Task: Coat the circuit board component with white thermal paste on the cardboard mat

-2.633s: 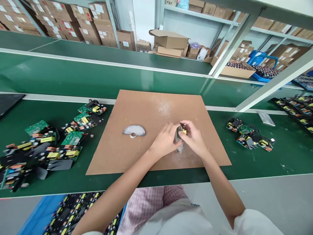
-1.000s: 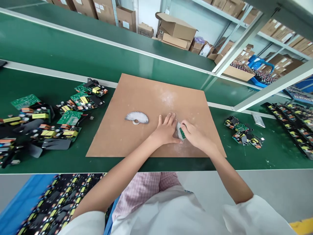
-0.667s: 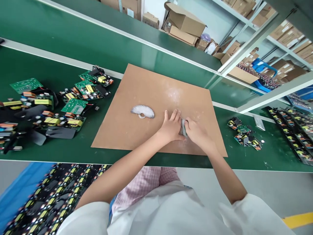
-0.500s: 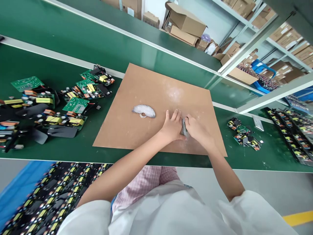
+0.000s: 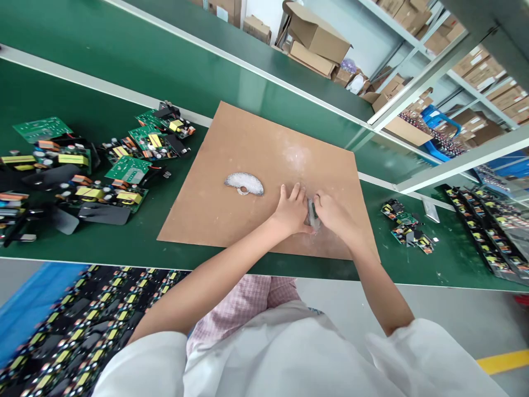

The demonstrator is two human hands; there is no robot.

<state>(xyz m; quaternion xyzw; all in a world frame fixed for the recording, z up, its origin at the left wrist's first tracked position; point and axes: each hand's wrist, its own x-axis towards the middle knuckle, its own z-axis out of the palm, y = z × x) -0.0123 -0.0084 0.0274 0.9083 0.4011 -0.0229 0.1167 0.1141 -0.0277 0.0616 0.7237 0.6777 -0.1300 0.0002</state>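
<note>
I can barely make out the small circuit board point(image 5: 313, 215), grey-dusted and mostly hidden over the brown fibreboard sheet point(image 5: 256, 143), my right hand point(image 5: 333, 218) curled on it, my left hand point(image 5: 291, 212) open beside it, its grip unclear.

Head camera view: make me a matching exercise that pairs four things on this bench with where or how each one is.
Things:
1. Left hand
2. Right hand
3. White-coated half-disc
4. Heap of green circuit boards

Places or states:
A. On the green bench, left of the brown board
B. Curled around a small circuit board
C. Lying on the board, apart from the hands
D. Palm down, fingers spread

Pairs: 1-D, 2-B, 3-C, 4-A.
</note>
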